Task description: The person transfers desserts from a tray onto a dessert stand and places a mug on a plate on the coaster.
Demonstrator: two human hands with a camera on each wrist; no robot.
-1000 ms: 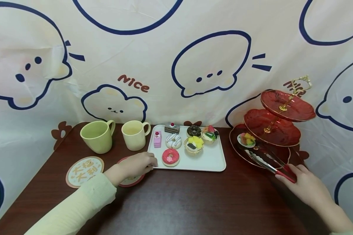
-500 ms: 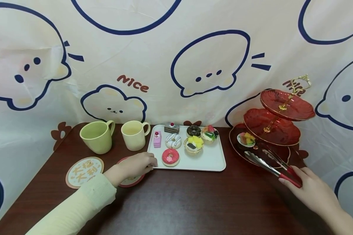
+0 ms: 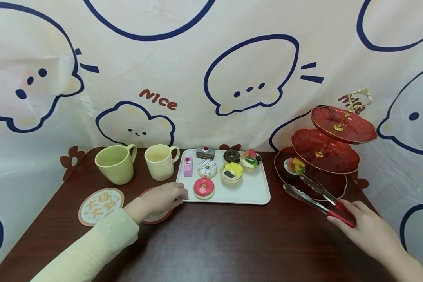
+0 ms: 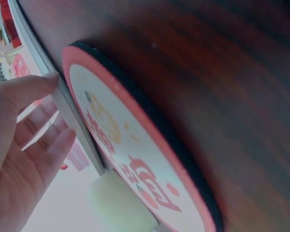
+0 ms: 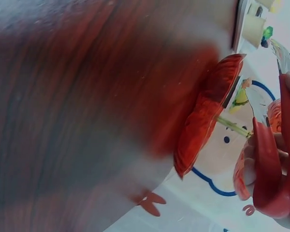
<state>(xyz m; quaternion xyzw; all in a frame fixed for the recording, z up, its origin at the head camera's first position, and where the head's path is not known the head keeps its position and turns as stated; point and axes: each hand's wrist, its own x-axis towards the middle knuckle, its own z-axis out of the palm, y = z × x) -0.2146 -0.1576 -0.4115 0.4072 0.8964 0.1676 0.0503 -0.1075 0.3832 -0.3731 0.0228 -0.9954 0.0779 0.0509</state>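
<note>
- Two o'clock: my right hand (image 3: 366, 225) holds tongs (image 3: 311, 202), their arms apart.
- Eleven: my left hand (image 3: 163, 199) touches the tray (image 3: 246, 196); pinching, I can't tell.
- One: fruit tart (image 3: 294, 165), on the stand (image 3: 342, 159)'s bottom plate; tips best kept wide, clear of it.

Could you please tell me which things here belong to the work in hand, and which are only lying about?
Seemingly in use:
tongs, in the right hand
red tiered stand
fruit tart on its lowest tier
white tray, held by the left hand
pastries on the tray

Seemingly just lying about:
green mug
cream mug
tan-rimmed coaster
red-rimmed coaster
</note>
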